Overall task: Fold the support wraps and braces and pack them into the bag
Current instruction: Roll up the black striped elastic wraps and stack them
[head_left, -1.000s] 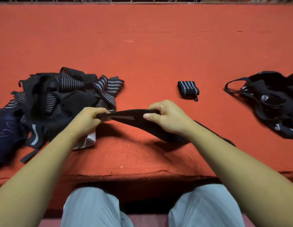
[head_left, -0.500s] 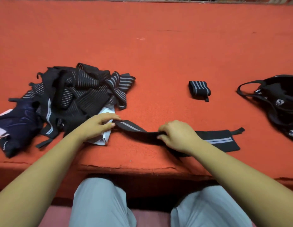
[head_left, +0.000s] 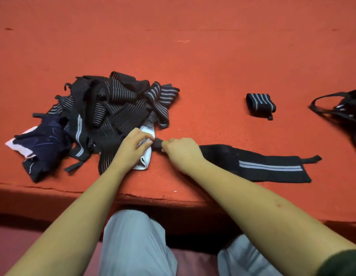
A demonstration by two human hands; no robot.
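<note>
Dim, warm indoor light, fairly even, seems overhead; no glare. Red table [head_left: 193, 56] holds colour, far part noisy. Soft shadows under both forearms and along the wrap [head_left: 252, 164]; deep black below the table's front edge. Black cloth is crushed, only the grey stripes read. Slight motion blur at the fingertips of left hand [head_left: 131, 150] and right hand [head_left: 183, 154]. Wide-angle bow: table edge curves, forearms stretch toward the bottom corners. Bag [head_left: 350, 116] soft at the right edge.

Red platform [head_left: 193, 56] before me: heap of striped wraps [head_left: 113, 108] at left, black wrap [head_left: 262, 166] flat near the front edge, rolled wrap [head_left: 260, 105] beyond it, black bag [head_left: 344, 112] at right.
</note>
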